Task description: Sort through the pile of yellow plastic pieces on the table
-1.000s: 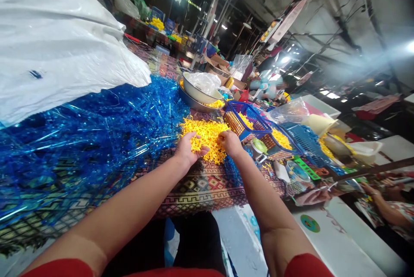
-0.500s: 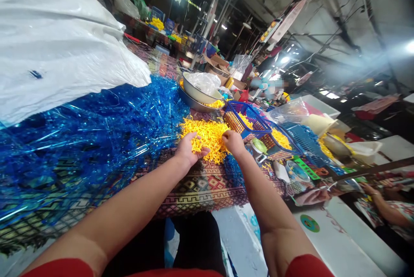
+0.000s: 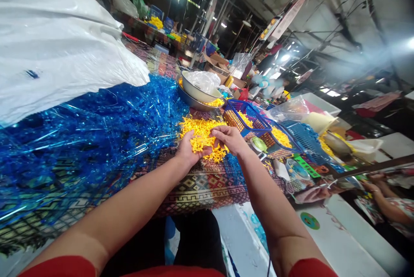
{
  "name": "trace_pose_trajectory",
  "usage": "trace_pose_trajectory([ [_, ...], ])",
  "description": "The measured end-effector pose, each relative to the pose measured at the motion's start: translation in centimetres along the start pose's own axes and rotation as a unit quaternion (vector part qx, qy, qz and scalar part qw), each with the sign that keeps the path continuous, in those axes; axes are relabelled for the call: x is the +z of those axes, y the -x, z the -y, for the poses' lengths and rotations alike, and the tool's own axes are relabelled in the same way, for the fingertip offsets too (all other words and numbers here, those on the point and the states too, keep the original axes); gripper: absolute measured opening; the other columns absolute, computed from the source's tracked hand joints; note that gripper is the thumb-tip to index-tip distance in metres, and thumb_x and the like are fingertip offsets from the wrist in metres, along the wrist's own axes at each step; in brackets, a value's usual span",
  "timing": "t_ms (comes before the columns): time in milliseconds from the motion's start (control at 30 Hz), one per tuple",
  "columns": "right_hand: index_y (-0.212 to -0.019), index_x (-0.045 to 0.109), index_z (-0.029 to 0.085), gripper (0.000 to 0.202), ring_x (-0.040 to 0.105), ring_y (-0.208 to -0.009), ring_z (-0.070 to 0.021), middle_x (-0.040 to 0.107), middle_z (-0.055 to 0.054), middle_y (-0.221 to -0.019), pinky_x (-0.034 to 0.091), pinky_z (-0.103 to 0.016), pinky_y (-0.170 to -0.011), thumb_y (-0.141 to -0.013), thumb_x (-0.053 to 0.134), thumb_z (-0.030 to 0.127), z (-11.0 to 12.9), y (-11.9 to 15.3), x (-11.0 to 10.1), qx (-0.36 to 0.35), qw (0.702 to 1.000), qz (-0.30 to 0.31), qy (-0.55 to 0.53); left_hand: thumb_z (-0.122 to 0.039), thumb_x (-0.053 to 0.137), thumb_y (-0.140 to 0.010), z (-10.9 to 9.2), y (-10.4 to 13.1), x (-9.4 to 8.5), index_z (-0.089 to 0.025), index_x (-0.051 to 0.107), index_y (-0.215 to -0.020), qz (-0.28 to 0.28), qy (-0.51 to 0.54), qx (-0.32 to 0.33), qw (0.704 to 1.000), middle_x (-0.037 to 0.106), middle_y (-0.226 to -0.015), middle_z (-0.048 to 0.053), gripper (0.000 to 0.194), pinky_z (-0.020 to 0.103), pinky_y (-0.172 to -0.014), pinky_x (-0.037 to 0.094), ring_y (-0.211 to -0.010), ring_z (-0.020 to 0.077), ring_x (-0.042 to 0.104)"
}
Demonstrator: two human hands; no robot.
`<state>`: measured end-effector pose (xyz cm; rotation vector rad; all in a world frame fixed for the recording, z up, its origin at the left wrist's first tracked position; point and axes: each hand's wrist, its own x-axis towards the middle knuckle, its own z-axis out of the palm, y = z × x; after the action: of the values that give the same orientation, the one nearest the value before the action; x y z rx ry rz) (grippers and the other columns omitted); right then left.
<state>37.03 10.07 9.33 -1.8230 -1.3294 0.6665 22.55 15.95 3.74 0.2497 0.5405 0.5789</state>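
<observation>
A loose heap of small yellow plastic pieces point(image 3: 200, 126) lies on a patterned woven mat point(image 3: 207, 186) in front of me. My left hand point(image 3: 188, 150) is at the heap's near left side, palm turned up, thumb and fingers curled around some of the yellow pieces. From the right, my right hand point(image 3: 229, 138) reaches over the heap, close to the left fingers. Its thumb and fingertips are pinched together among the yellow pieces; what they grip is too small to make out. Long shiny blue plastic strands point(image 3: 97, 139) spread over the mat to the left.
A large white plastic sack point(image 3: 64, 44) bulges at the upper left. Stacked metal bowls point(image 3: 194, 96) stand behind the heap. To the right are blue baskets point(image 3: 247, 117) with yellow pieces and a green-filled cup point(image 3: 258, 144). Another person's arm point(image 3: 384, 201) shows at the far right.
My right hand has moved left from the heap's right edge, its fingers stretching out to meet near the left hand. The left hand has stayed almost in place.
</observation>
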Motion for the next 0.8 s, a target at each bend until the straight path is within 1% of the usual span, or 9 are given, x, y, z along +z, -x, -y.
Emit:
trace_pose_trajectory([
  [67, -0.073, 0.06, 0.015, 0.022, 0.054, -0.043, -0.0108, 0.059, 0.0, -0.054, 0.036, -0.019, -0.041, -0.071, 0.055, 0.037, -1.1, -0.2, -0.8, 0.005, 0.995, -0.048, 0.091, -0.037, 0.044, -0.08, -0.2, 0.0, 0.0, -0.016, 0.049, -0.08, -0.006, 0.002, -0.001, 1.0, 0.056, -0.069, 0.009, 0.022, 0.033, -0.042, 0.051, -0.057, 0.0214, 0.061],
  [133, -0.068, 0.06, 0.015, 0.016, 0.058, -0.05, -0.0129, 0.061, -0.001, -0.059, 0.04, -0.021, -0.048, -0.07, 0.056, 0.031, -2.9, -0.4, -1.7, 0.017, 0.969, -0.106, 0.225, -0.035, 0.047, -0.078, -0.4, 0.0, 0.0, -0.016, 0.049, -0.079, -0.02, 0.002, -0.002, 1.0, 0.054, -0.068, 0.008, 0.019, 0.03, -0.04, 0.05, -0.057, 0.0205, 0.061],
  [233, -0.077, 0.064, 0.017, 0.017, 0.061, -0.069, -0.0165, 0.066, -0.004, -0.072, 0.042, -0.023, -0.061, -0.071, 0.057, 0.031, -5.6, -0.4, -1.9, 0.026, 0.913, -0.124, 0.387, -0.032, 0.05, -0.076, -0.4, -0.1, 0.0, -0.017, 0.049, -0.078, -0.037, -0.005, -0.002, 0.999, 0.051, -0.067, 0.006, 0.016, 0.026, -0.038, 0.048, -0.055, 0.0184, 0.059],
  [333, -0.087, 0.064, 0.018, 0.022, 0.061, -0.078, -0.0177, 0.068, -0.006, -0.08, 0.042, -0.023, -0.067, -0.072, 0.057, 0.032, -7.0, -0.4, -0.9, 0.027, 0.88, -0.135, 0.454, -0.031, 0.05, -0.076, -0.3, -0.1, -0.1, -0.017, 0.048, -0.077, -0.044, -0.02, -0.004, 0.999, 0.05, -0.066, 0.006, 0.014, 0.025, -0.036, 0.047, -0.053, 0.0175, 0.058],
  [400, -0.085, 0.065, 0.017, 0.019, 0.061, -0.078, -0.0173, 0.068, -0.006, -0.08, 0.043, -0.023, -0.069, -0.071, 0.056, 0.027, -7.4, -0.6, -0.5, 0.019, 0.886, -0.148, 0.439, -0.031, 0.05, -0.075, -0.3, -0.1, -0.1, -0.017, 0.047, -0.076, -0.043, -0.024, -0.005, 0.999, 0.049, -0.066, 0.006, 0.014, 0.025, -0.036, 0.046, -0.053, 0.0179, 0.059],
  [533, -0.089, 0.064, 0.015, 0.024, 0.061, -0.064, -0.0147, 0.067, -0.003, -0.074, 0.046, -0.024, -0.062, -0.07, 0.052, 0.021, -7.8, -1.4, -1.5, 0.033, 0.936, -0.184, 0.299, -0.032, 0.05, -0.075, -0.4, -0.1, -0.1, -0.017, 0.048, -0.076, -0.046, -0.027, -0.004, 0.999, 0.049, -0.067, 0.006, 0.015, 0.025, -0.036, 0.046, -0.055, 0.0184, 0.059],
  [633, -0.088, 0.065, 0.014, 0.025, 0.062, -0.066, -0.0151, 0.067, -0.004, -0.076, 0.047, -0.025, -0.064, -0.072, 0.047, 0.018, -7.1, -1.8, -2.5, 0.02, 0.934, -0.168, 0.314, -0.032, 0.049, -0.075, -0.4, -0.1, 0.0, -0.017, 0.047, -0.076, -0.041, -0.029, -0.007, 0.999, 0.049, -0.068, 0.007, 0.015, 0.025, -0.035, 0.046, -0.054, 0.0186, 0.059],
  [733, -0.082, 0.067, 0.016, 0.023, 0.061, -0.082, -0.0182, 0.065, -0.008, -0.086, 0.044, -0.026, -0.074, -0.073, 0.046, 0.016, -5.4, -2.1, -2.2, -0.03, 0.881, -0.105, 0.46, -0.031, 0.049, -0.075, -0.4, 0.0, 0.0, -0.017, 0.047, -0.076, -0.038, -0.034, -0.006, 0.999, 0.05, -0.068, 0.007, 0.015, 0.025, -0.035, 0.045, -0.054, 0.0186, 0.059],
  [800, -0.083, 0.067, 0.016, 0.023, 0.06, -0.086, -0.0198, 0.063, -0.011, -0.089, 0.043, -0.027, -0.075, -0.077, 0.045, 0.017, -4.3, -2.3, -1.4, -0.04, 0.84, -0.05, 0.539, -0.031, 0.049, -0.075, -0.5, 0.0, -0.1, -0.016, 0.047, -0.076, -0.042, -0.037, -0.004, 0.998, 0.05, -0.067, 0.007, 0.015, 0.025, -0.036, 0.046, -0.053, 0.018, 0.058],
])
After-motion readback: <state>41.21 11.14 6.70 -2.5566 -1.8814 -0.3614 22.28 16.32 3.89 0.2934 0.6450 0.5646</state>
